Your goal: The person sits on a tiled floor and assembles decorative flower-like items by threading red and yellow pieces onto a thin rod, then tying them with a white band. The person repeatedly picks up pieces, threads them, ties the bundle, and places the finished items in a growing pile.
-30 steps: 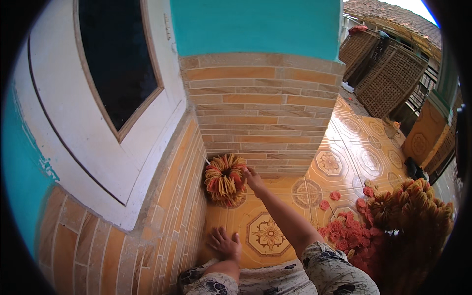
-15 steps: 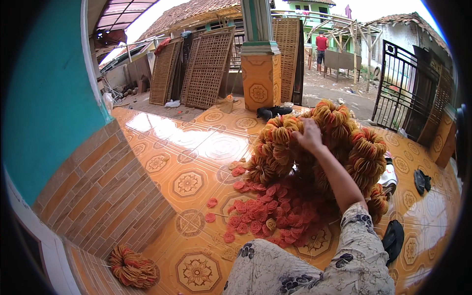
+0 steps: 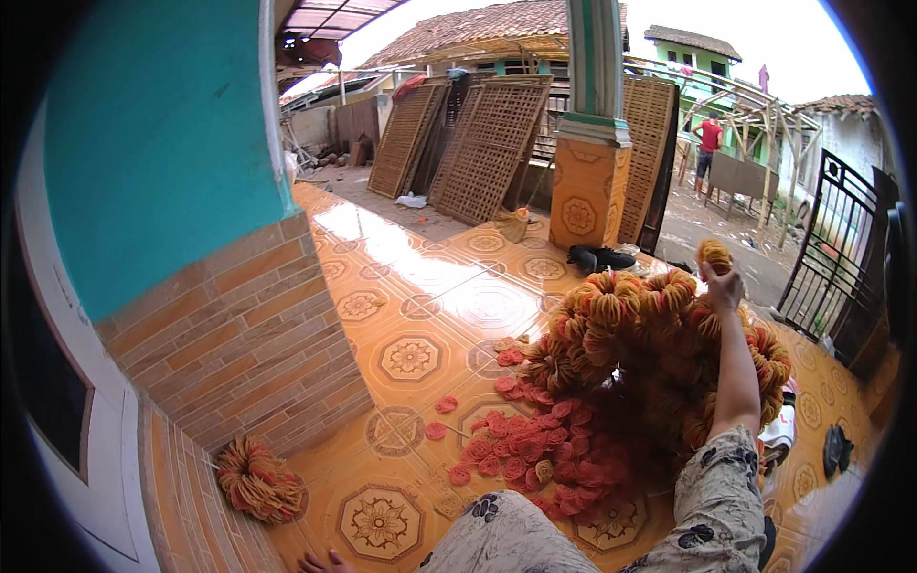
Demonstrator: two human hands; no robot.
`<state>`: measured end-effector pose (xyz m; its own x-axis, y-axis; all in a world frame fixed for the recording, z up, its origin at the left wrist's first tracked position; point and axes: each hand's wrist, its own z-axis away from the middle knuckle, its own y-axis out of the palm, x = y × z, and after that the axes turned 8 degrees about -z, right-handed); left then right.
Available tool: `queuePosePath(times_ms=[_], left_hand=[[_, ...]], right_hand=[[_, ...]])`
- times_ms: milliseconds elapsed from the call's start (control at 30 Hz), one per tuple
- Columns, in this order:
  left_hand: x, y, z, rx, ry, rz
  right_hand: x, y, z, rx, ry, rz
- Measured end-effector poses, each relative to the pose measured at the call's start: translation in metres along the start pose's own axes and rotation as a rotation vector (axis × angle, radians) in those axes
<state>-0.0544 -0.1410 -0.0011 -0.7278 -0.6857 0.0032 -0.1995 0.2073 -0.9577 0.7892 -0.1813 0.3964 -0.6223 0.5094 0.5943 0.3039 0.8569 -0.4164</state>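
Note:
My right hand [image 3: 724, 286] is raised at the far right of a heap, its fingers closed around a small bundle of yellow-brown crackers [image 3: 714, 253]. The heap [image 3: 621, 301] is made of thin, round crackers packed into ring-shaped bundles, yellow-brown with some orange-red. Loose red crackers [image 3: 521, 439], lacy and flat, lie spread on the floor in front of it. Only the fingers of my left hand [image 3: 325, 562] show at the bottom edge, spread apart and empty. Near them, against the wall, lies another ring bundle of crackers [image 3: 258, 480].
A brick-tiled wall corner [image 3: 239, 344] stands at the left. Beyond the glossy floor [image 3: 411, 358] are a pillar [image 3: 587, 186], leaning woven racks [image 3: 492, 148], black shoes [image 3: 600, 259] and a metal gate [image 3: 829, 244]. Sandals [image 3: 838, 450] lie at the right. A person in red [image 3: 708, 143] stands outside.
My view has swung left. My right hand has gone from the heap's top to its far right side and now grips a small bundle. Fingers of my left hand have come into view.

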Motion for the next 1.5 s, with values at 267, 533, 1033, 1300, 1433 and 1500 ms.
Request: queuePosePath(times_ms=[267, 533, 1033, 1300, 1433, 1500], left_hand=[[0.004, -0.003, -0.006, 0.226, -0.054, 0.076], [0.007, 0.005, -0.009, 0.199, -0.061, 0.107], [0.005, 0.003, -0.008, 0.195, -0.060, 0.113], [-0.002, 0.012, -0.002, -0.001, -0.019, 0.006], [-0.004, 0.012, 0.001, 0.021, -0.051, -0.013], [-0.004, 0.011, 0.001, 0.052, -0.047, 0.027]], right_hand=[[0.181, -0.040, 0.138, 0.642, -0.033, -1.136], [0.393, 0.049, 0.443, 1.646, 0.605, -1.339], [0.522, 0.135, 0.745, 1.925, 0.260, -1.095], [0.360, 0.157, 0.543, 1.672, -0.329, -0.865], [0.234, 0.168, 0.343, 1.134, -0.329, -0.235], [0.184, 0.158, 0.252, 0.755, -0.450, 0.102]])
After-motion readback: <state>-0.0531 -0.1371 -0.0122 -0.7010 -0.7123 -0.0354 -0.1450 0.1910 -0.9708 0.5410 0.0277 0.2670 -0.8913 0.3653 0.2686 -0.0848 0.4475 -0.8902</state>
